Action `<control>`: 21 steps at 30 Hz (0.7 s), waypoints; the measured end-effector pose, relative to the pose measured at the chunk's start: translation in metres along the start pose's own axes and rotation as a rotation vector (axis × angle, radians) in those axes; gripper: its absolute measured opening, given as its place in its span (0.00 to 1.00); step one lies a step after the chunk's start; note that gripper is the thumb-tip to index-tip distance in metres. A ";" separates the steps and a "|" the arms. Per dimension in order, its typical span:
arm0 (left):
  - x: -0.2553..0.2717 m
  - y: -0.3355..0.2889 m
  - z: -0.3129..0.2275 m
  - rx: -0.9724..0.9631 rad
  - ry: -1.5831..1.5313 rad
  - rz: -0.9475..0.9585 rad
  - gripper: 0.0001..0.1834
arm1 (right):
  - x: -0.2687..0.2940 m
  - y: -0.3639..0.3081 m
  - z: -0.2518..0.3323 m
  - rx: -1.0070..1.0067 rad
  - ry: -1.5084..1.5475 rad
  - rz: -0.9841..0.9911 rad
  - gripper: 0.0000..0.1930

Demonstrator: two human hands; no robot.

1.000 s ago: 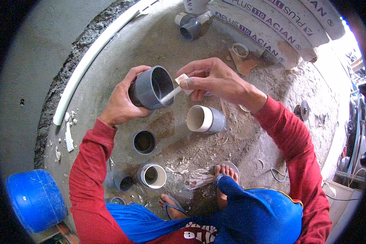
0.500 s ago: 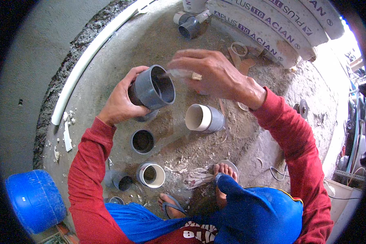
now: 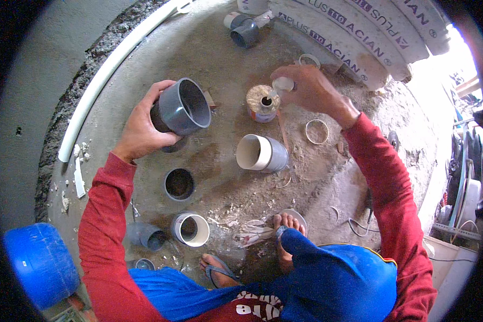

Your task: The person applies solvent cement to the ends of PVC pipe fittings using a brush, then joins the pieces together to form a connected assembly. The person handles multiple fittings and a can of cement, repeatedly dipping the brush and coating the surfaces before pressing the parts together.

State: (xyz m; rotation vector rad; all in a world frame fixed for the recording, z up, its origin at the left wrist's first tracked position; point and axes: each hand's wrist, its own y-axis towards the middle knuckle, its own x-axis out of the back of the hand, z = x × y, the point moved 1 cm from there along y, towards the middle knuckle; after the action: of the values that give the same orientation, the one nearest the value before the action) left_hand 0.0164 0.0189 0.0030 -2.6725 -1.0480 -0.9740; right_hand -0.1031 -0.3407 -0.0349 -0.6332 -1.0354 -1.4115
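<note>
My left hand (image 3: pixel 145 121) is wrapped round a dark grey plastic pipe fitting (image 3: pixel 183 107), its wide mouth tilted toward the right. In my right hand (image 3: pixel 311 88) is a small whitish applicator (image 3: pixel 282 84), pinched in the fingers, its lower end at the neck of a glue can (image 3: pixel 262 110). Crusty tan residue covers the top of that can, which stands on the floor. Nearer me, a grey fitting with a cream pipe end (image 3: pixel 264 154) lies on its side.
Several more pipe fittings stand or lie around: a grey one (image 3: pixel 179 184), a cream-rimmed one (image 3: pixel 197 231) and a grey elbow (image 3: pixel 245 33). A long white pipe (image 3: pixel 110 78) runs along the left wall. Large wrapped pipes (image 3: pixel 349 40) lie far right. A blue drum (image 3: pixel 40 265) sits near left.
My right hand has moved right, away from the fitting's mouth, to the glue can, which is now uncovered. My left hand has shifted slightly left with the fitting.
</note>
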 end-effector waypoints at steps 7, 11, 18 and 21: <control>0.002 -0.001 -0.003 -0.014 0.001 0.013 0.47 | -0.067 0.001 -0.042 0.093 -0.073 0.027 0.21; 0.004 -0.001 -0.004 -0.004 0.006 0.013 0.48 | -0.098 0.007 -0.049 0.123 -0.171 0.127 0.19; 0.006 -0.002 0.003 0.050 0.006 0.045 0.52 | -0.122 0.004 -0.053 0.031 -0.206 0.209 0.21; 0.008 -0.003 0.004 0.052 -0.016 0.064 0.52 | -0.122 -0.017 -0.045 -0.018 -0.167 0.173 0.21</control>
State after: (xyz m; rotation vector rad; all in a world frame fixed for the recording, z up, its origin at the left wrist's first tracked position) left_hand 0.0213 0.0269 0.0044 -2.6582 -0.9709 -0.9022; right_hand -0.0936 -0.3229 -0.1648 -0.8448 -1.0723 -1.2341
